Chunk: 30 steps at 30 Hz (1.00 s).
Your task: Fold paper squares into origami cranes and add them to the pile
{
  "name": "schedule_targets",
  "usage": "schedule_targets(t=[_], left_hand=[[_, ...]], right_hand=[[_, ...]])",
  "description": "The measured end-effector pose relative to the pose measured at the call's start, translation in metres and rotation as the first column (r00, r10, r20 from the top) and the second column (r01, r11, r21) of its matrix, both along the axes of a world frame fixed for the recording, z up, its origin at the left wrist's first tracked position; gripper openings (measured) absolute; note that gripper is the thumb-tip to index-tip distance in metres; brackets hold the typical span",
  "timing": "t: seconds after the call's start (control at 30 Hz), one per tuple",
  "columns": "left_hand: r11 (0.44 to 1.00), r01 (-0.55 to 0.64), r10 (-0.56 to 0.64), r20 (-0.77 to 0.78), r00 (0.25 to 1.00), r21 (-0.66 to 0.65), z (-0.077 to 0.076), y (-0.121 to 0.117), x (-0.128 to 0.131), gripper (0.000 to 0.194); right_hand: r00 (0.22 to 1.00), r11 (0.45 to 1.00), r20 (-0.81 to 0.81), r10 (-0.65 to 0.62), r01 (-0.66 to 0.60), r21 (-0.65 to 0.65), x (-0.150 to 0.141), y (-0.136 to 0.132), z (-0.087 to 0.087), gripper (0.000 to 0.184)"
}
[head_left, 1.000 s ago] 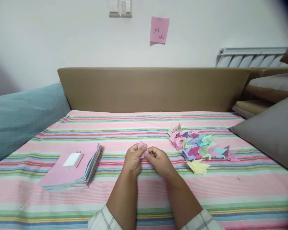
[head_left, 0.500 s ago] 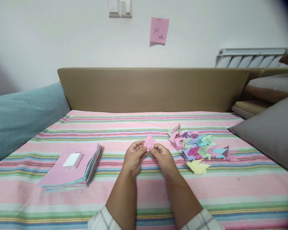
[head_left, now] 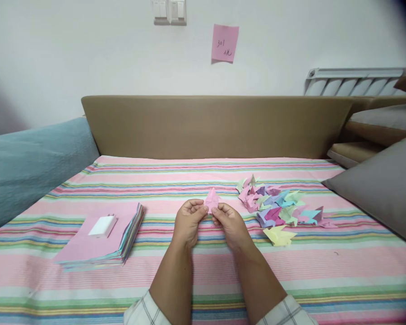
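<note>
Between my two hands is a small pink folded paper [head_left: 212, 197], its pointed tip facing away from me. My left hand [head_left: 189, 220] pinches its lower left part between thumb and fingers. On the lower right part, my right hand [head_left: 229, 222] pinches it in the same way. The fingertips behind the paper are partly hidden. Both hands are held over the striped bedsheet [head_left: 216, 271]. Right of my right hand lies a yellow folded paper bird [head_left: 279, 236], close to a heap of folded paper pieces [head_left: 274, 203] in pink, purple, green and blue.
At the left, a stack of coloured paper [head_left: 77, 246] bears a white charger plug [head_left: 103, 226]. Beyond the sheet stands a brown headboard [head_left: 216, 128]. A blue cushion-like form [head_left: 37, 162] flanks the left side, and grey pillows [head_left: 385, 185] the right. A pink note [head_left: 225, 43] hangs on the wall.
The pink paper has shifted very slightly to the right and its tilt differs a little. Both hands keep their pinch on it. The other things lie as before.
</note>
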<state>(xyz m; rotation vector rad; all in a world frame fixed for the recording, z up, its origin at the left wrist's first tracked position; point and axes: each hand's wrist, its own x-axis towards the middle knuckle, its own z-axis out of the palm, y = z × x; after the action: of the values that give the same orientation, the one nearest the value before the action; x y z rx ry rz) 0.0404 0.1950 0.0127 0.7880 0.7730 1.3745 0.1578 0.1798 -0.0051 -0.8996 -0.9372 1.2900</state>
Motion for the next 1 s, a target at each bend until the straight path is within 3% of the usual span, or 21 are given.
schedule_targets(t=[0.43, 0.7, 1.0], left_hand=[[0.998, 0.040, -0.041, 0.030, 0.999, 0.052, 0.0012, -0.0017, 0.0020, 0.039], [0.988, 0.097, -0.096, -0.017, 0.995, 0.120, 0.0020, -0.0045, 0.0027, 0.042], [0.990, 0.063, -0.061, -0.021, 0.998, 0.126, -0.0013, -0.0019, 0.0018, 0.038]], right_hand=[[0.993, 0.999, -0.111, 0.034, -0.034, 0.004, -0.0009, -0.0015, 0.0014, 0.032], [0.999, 0.999, -0.042, 0.003, -0.001, 0.052, -0.0018, -0.0013, 0.0018, 0.032], [0.999, 0.997, -0.048, 0.000, 0.004, 0.081, -0.0027, -0.0016, 0.0021, 0.027]])
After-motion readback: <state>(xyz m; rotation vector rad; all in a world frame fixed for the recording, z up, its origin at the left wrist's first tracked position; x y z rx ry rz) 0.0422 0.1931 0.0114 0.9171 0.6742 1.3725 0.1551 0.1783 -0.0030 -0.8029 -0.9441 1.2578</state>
